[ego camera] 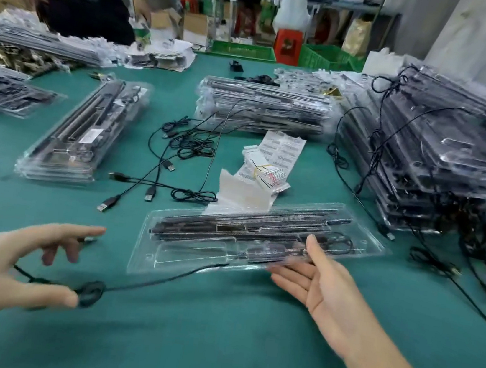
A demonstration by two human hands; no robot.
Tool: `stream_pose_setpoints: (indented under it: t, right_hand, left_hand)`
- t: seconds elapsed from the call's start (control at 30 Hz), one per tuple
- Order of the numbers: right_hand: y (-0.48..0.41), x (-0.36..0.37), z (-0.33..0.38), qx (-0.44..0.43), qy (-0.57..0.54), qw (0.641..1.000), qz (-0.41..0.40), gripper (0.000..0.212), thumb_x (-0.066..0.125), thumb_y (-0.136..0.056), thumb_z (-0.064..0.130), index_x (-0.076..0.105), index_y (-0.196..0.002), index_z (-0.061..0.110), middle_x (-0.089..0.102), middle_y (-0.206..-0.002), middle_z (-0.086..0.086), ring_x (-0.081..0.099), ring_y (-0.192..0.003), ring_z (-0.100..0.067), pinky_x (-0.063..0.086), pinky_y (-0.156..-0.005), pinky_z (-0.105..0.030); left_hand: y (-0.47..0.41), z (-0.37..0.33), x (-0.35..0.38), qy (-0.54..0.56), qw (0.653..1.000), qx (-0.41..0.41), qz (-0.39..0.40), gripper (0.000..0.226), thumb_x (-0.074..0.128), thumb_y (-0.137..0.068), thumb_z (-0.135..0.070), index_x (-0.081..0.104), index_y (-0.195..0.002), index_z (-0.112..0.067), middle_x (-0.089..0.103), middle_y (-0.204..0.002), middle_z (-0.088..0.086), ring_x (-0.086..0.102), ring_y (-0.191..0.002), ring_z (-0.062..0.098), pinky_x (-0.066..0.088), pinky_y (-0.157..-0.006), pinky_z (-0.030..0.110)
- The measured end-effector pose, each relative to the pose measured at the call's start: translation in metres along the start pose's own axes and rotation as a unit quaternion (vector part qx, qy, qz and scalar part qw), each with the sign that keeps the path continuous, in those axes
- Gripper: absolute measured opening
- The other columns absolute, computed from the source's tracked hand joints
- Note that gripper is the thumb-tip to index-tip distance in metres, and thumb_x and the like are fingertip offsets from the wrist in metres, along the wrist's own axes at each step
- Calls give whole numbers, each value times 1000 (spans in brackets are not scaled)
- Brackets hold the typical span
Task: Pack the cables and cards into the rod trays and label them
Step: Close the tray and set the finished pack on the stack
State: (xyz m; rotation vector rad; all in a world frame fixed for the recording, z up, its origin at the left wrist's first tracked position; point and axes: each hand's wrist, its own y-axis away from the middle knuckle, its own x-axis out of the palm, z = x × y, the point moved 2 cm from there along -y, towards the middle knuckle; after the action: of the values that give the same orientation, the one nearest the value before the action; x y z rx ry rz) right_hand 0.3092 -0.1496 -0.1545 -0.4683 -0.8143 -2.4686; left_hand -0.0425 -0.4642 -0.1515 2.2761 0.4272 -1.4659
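Green table [213,353], rod-filled tray [195,254] in right hand's [325,290] grip, cable [161,281] in left hand's [5,263].

The worktop [213,350] wears a green cloth, matt and felt-like, lying smooth along the near edge. Close to that edge the tray [182,256] is thin clear plastic, glossy, catching white glare on its moulded ribs. The rods [229,228] inside look dark with a dull sheen; metal or plastic, I cannot tell. The cable [161,279] is black, matt and rubbery looking. Mid-worktop, the USB plugs [150,194] have bright metal shells on black plastic grips. The label sheets [283,149] are white printed paper, matt. At the right edge the stack of trays [440,154] is the same shiny clear plastic
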Motion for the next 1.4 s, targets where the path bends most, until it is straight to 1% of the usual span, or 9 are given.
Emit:
stream_pose_setpoints:
  t: [0.2,0.33,0.57,0.9,1.0,1.2,1.27,1.33,1.4]
  right_hand:
    - [21,-15,18,108,239,960,95,72,59,-83,64,55,-123,4,75,-103,-24,75,-83,-33,60,-61,-35]
    - [38,-4,13,17,421,896,139,39,62,-92,52,70,-95,14,77,-86,-11,68,-63,-22,54,-53,-35]
    - [64,92,-14,-243,536,754,292,49,60,-84,71,63,-122,40,61,-123,26,52,-122,8,42,-105,-21]
    - [53,88,-13,-159,474,798,338,12,63,-98,34,65,-101,23,76,-92,3,68,-97,-11,48,-102,-40]
    - [48,77,-8,-161,493,786,337,12,64,-97,39,65,-106,32,68,-98,11,63,-98,-5,47,-94,-21]
    - [39,88,-43,-384,695,540,280,29,58,-100,46,66,-119,25,48,-112,10,39,-106,-9,40,-93,-28]
    - [34,86,-45,-406,695,530,266,23,57,-103,37,71,-106,19,55,-105,6,43,-101,-14,42,-88,-34]
    - [29,78,-42,-388,645,600,270,23,56,-104,35,73,-101,19,61,-94,8,48,-95,-12,44,-86,-31]
    - [24,70,-36,-332,574,696,274,25,53,-104,35,74,-98,23,62,-83,12,51,-89,-7,44,-82,-25]
  left_hand:
    - [2,-68,-8,38,998,-15,-50,57,60,-70,-90,73,-109,-49,59,-55,-9,51,-44,7,42,-49,19]
    - [1,-114,-9,249,954,10,-168,64,54,-84,-81,74,-110,-26,43,-51,-2,40,-49,21,29,-45,32]
    - [-35,-233,-9,394,861,54,-318,17,61,-101,-36,74,-95,-28,57,-64,-9,45,-59,9,39,-55,18]
    - [-72,-253,-40,647,696,35,-308,26,57,-104,-27,77,-86,-26,53,-75,-9,38,-60,4,32,-48,15]
    - [-68,-240,-48,643,695,39,-319,27,56,-103,-30,79,-88,-29,60,-79,-12,46,-65,2,37,-52,14]
    - [-64,-235,-62,767,547,42,-333,29,49,-103,-31,71,-84,-25,52,-73,-9,37,-58,7,27,-48,18]
    - [-60,-226,-65,789,511,38,-340,31,45,-104,-31,68,-85,-24,51,-72,-9,35,-56,6,24,-47,18]
    - [-54,-211,-68,720,597,8,-353,36,39,-107,-38,66,-86,-25,57,-72,-11,37,-56,5,25,-48,19]
    - [-50,-192,-69,533,787,-34,-308,55,31,-104,-62,70,-87,-27,69,-75,-14,43,-53,3,29,-50,24]
